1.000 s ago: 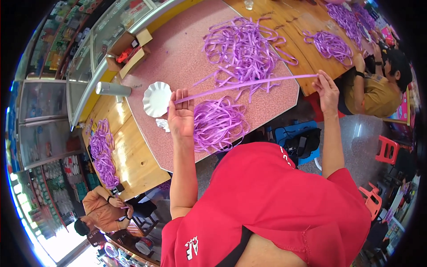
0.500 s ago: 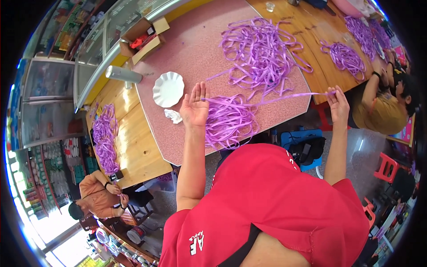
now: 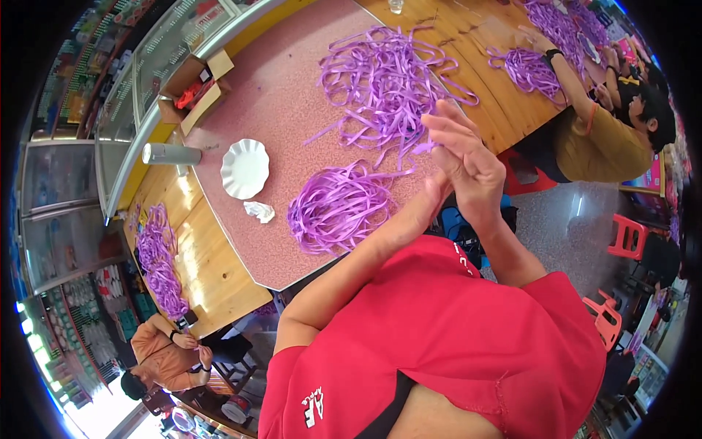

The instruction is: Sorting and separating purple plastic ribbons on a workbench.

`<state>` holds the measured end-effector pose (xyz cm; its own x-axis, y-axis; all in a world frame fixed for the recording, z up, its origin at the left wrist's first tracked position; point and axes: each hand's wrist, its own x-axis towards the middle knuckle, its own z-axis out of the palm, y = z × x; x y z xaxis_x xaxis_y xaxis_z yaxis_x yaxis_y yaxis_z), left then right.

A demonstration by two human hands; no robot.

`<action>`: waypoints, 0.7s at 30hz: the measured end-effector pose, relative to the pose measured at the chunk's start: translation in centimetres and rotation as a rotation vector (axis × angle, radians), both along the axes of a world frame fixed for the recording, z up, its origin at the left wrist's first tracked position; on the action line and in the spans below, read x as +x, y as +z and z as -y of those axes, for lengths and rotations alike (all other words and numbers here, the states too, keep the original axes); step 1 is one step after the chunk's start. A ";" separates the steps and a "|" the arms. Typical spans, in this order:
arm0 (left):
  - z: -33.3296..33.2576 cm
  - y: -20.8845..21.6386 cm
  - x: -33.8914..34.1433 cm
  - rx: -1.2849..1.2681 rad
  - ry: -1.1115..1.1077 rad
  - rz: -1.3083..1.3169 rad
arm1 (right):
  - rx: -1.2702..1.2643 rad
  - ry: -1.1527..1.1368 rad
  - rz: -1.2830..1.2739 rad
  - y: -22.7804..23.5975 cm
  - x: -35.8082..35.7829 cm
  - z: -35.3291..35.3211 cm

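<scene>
In front of my chest, my two hands meet over the near right edge of the pink-topped table [image 3: 285, 263]. My right hand [image 3: 472, 164] is raised, its fingers slanting up to the left. A short bit of purple ribbon [image 3: 423, 148] shows by its thumb tip and looks pinched there. My left hand [image 3: 420, 208] reaches across from the left, its fingers mostly hidden at the right wrist and palm. A looped bundle of purple ribbon [image 3: 340, 208] lies on the table left of my hands. Beyond it spreads a larger loose tangle of purple ribbon [image 3: 387, 84].
Left of the bundle are a white scalloped plate [image 3: 245, 168], crumpled white paper [image 3: 259, 212], a grey cylinder [image 3: 172, 154] and an open cardboard box [image 3: 196, 91]. People sit at left [image 3: 164, 351] and right [image 3: 603, 139], near more ribbon piles. Red stools [image 3: 627, 238] stand right.
My right hand has come in leftward and my left hand rightward, so they now meet. The ribbon stretched between them no longer shows taut. The right-hand person's arm now reaches to a ribbon pile.
</scene>
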<state>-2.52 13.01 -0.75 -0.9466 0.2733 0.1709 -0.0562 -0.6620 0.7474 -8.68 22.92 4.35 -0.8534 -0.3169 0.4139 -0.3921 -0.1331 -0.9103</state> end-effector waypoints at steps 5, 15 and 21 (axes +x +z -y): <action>2.4 2.5 -2.8 0.287 0.294 0.198 | 0.155 -0.062 -0.207 -1.2 0.3 -1.1; 18.3 -5.1 -0.3 0.314 0.793 0.464 | -0.780 -0.259 0.693 -8.2 -7.9 -12.9; 22.3 -7.7 1.9 0.356 1.036 0.554 | -0.794 -0.392 0.708 -14.1 -10.1 -20.4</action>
<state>-0.61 -9.29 -8.50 -0.6573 -0.6312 -0.4116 0.3653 -0.7447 0.5586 -18.76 43.34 -9.73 -0.9581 0.1611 -0.2369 0.0357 -0.7532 -0.6568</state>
